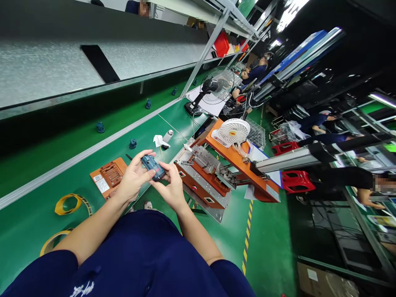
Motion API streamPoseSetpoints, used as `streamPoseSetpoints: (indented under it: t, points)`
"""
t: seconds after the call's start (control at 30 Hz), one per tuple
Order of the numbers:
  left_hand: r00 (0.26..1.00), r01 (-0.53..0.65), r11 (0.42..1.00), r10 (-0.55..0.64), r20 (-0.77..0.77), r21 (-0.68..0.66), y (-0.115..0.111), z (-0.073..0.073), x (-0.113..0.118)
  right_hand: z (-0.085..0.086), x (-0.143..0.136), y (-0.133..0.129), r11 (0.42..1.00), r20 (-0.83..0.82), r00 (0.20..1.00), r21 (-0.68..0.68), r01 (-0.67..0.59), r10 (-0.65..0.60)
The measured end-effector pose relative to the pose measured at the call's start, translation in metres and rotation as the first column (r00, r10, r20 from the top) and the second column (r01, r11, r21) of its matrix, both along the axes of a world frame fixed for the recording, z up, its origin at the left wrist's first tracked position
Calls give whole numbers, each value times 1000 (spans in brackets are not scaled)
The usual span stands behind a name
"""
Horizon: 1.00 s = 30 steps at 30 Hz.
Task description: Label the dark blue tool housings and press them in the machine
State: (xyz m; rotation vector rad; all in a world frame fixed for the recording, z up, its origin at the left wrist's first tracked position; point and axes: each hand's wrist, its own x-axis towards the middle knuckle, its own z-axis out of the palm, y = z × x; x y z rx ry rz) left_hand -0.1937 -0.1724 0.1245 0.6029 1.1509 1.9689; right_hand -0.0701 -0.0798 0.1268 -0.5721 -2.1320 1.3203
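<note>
Between my two hands is a dark blue-grey plastic housing (149,163) with a small reddish mark on its face; its exact kind I cannot make out. My left hand (135,175) grips its left side, thumb along the lower edge and fingers around the top. My right hand (170,185) pinches its right end between thumb and fingers. Below and left of the housing lies an orange fixture plate (114,173) with a cut-out recess and a white label, partly covered by my left forearm. A similar small dark blue part (133,143) stands on the green bench just beyond.
To the right stands an orange machine (201,185) with metal plates, a white fan (234,131) on top. Yellow tape rolls (68,205) lie at left. A bottle (168,136) with tissue and a black fan (210,86) are farther back. Several blue parts sit along the green conveyor (123,119).
</note>
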Motion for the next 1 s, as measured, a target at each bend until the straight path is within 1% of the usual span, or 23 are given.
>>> streamPoseSetpoints:
  t: [0.07, 0.1, 0.17, 0.23, 0.3, 0.4, 0.47, 0.53, 0.6, 0.63, 0.73, 0.8, 0.83, 0.9, 0.93, 1.0]
  points:
    - [998, 29, 999, -30, 47, 20, -2, -3, 1, -1, 2, -4, 999, 3, 1000, 19, 25, -25]
    - [996, 38, 999, -40, 80, 29, -3, -5, 3, -2, 3, -6, 998, 3, 999, 52, 35, -35]
    - [986, 41, 999, -47, 161, 35, -5, -6, 6, -2, 5, -8, 986, -2, 998, 157, 59, -59]
    - [966, 52, 998, -55, 252, 17, -7, -5, 11, -3, 7, -10, 957, -15, 997, 279, 77, -76]
    - [940, 96, 995, -88, 329, -10, -8, -4, 16, -7, 9, -11, 925, -10, 997, 373, 73, -75]
    - [913, 148, 988, -120, 390, -40, -6, -5, 22, -14, 14, -11, 902, 58, 996, 431, 30, -62]
    - [905, 112, 992, -76, 418, -61, -4, -7, 25, -16, 18, -7, 904, 119, 993, 427, -31, -22]
    - [894, 46, 994, 2, 448, -97, -2, -11, 26, -12, 24, 0, 903, 155, 987, 416, -107, 45]
    - [884, 19, 990, 50, 464, -143, 0, -16, 27, -3, 31, 9, 893, 154, 984, 423, -151, 93]
    - [883, 21, 986, 59, 466, -164, 0, -19, 28, 2, 36, 14, 889, 139, 985, 432, -152, 101]
    - [882, 35, 974, 75, 465, -224, 3, -28, 35, 20, 53, 30, 886, 72, 993, 449, -120, 97]
    - [876, 35, 964, 97, 472, -262, 6, -35, 43, 36, 68, 43, 886, 32, 995, 453, -97, 93]
    - [872, 40, 959, 104, 479, -282, 7, -38, 48, 47, 77, 52, 884, 9, 996, 459, -85, 91]
    - [860, 55, 946, 117, 496, -318, 12, -43, 58, 74, 98, 75, 881, -70, 996, 472, -19, 59]
    - [855, 60, 941, 123, 504, -332, 14, -44, 63, 90, 111, 88, 880, -133, 991, 472, 44, 22]
    - [850, 60, 933, 138, 509, -355, 18, -45, 71, 117, 139, 115, 852, -268, 961, 487, 193, -65]
